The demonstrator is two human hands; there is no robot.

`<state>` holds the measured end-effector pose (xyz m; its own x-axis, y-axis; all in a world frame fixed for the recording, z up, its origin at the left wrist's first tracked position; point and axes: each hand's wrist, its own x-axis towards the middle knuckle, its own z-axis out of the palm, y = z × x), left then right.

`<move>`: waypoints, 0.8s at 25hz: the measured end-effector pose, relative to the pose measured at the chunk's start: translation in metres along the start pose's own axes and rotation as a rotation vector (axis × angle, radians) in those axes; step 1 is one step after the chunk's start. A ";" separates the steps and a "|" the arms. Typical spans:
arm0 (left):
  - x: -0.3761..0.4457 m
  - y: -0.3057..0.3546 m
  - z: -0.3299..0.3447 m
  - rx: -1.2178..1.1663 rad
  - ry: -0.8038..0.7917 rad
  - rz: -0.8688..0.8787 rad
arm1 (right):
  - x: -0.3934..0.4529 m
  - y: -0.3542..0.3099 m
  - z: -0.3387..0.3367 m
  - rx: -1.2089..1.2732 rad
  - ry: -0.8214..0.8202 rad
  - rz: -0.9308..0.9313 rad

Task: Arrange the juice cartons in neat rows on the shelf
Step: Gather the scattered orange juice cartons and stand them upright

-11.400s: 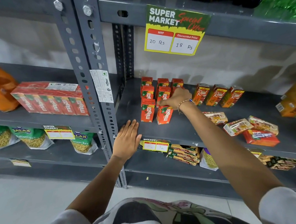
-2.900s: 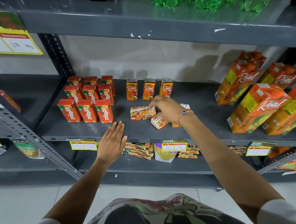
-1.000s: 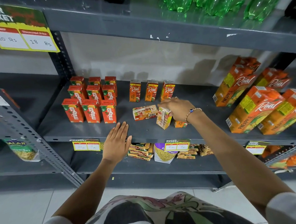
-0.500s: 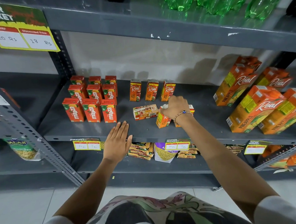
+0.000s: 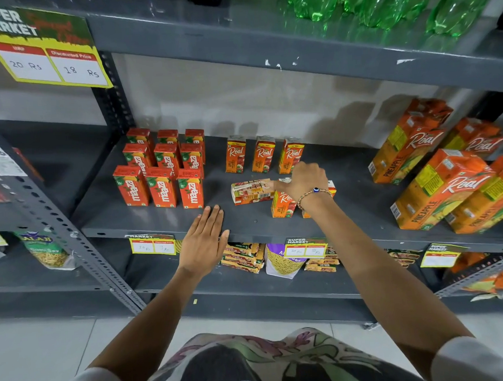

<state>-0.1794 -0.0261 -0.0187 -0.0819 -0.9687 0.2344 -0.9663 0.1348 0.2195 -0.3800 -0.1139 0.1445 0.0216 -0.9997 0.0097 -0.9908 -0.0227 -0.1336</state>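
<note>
**Small Real cartons, mid-shelf**

From my head camera: my left hand [image 5: 203, 242] lies flat, fingers spread wide, on the shelf [image 5: 158, 219] edge, holding nothing. My right hand [image 5: 304, 180] reaches over an upright Real carton [image 5: 282, 204]; I cannot tell whether it grips anything. A toppled carton [image 5: 250, 192] lies just beside it. Three Real cartons [image 5: 264, 154] stand behind, Maaza cartons [image 5: 160, 169] left.

Upright juice cartons [image 5: 264, 153], one toppled [image 5: 252, 191]
</note>
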 end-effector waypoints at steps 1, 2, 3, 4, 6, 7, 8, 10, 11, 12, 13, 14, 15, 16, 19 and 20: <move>0.000 -0.001 0.000 0.015 -0.006 0.009 | 0.000 -0.002 -0.004 -0.008 0.018 -0.009; 0.000 -0.001 0.000 0.026 -0.010 0.012 | 0.000 -0.006 -0.007 0.005 0.064 -0.045; 0.000 -0.002 0.000 0.033 -0.011 0.011 | 0.002 -0.011 -0.009 0.034 0.123 -0.118; 0.000 -0.001 0.000 0.034 -0.011 0.008 | 0.004 -0.018 -0.008 0.070 0.176 -0.219; 0.000 -0.001 0.000 0.023 -0.009 0.002 | 0.009 -0.037 0.002 0.123 0.188 -0.403; 0.000 -0.002 0.001 0.019 -0.009 0.000 | 0.012 -0.047 0.010 0.119 0.148 -0.459; 0.000 -0.002 0.000 0.018 -0.009 0.000 | 0.015 -0.056 0.021 0.088 0.084 -0.493; 0.001 -0.001 0.000 0.021 -0.008 0.010 | 0.020 -0.068 0.046 -0.004 -0.057 -0.510; 0.002 -0.002 0.000 0.024 -0.008 0.016 | 0.024 -0.071 0.058 -0.048 -0.112 -0.502; 0.001 -0.003 0.000 0.029 -0.009 0.022 | 0.028 -0.071 0.067 -0.085 -0.146 -0.497; 0.001 -0.004 0.000 0.038 -0.010 0.027 | 0.031 -0.071 0.075 -0.119 -0.169 -0.498; 0.001 -0.005 0.000 0.047 -0.008 0.033 | 0.035 -0.069 0.081 -0.142 -0.190 -0.501; 0.001 -0.006 0.000 0.050 -0.006 0.037 | 0.037 -0.068 0.086 -0.148 -0.216 -0.503; 0.001 -0.006 0.000 0.051 -0.007 0.038 | 0.039 -0.067 0.088 -0.142 -0.241 -0.503; 0.001 -0.004 0.000 0.082 -0.029 0.035 | 0.040 -0.067 0.091 -0.078 -0.244 -0.492; 0.000 -0.004 -0.001 0.091 -0.031 0.032 | 0.039 -0.068 0.088 -0.039 -0.218 -0.478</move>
<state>-0.1752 -0.0268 -0.0187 -0.1189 -0.9705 0.2097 -0.9811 0.1472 0.1253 -0.2999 -0.1517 0.0669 0.4956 -0.8562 -0.1459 -0.8677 -0.4804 -0.1279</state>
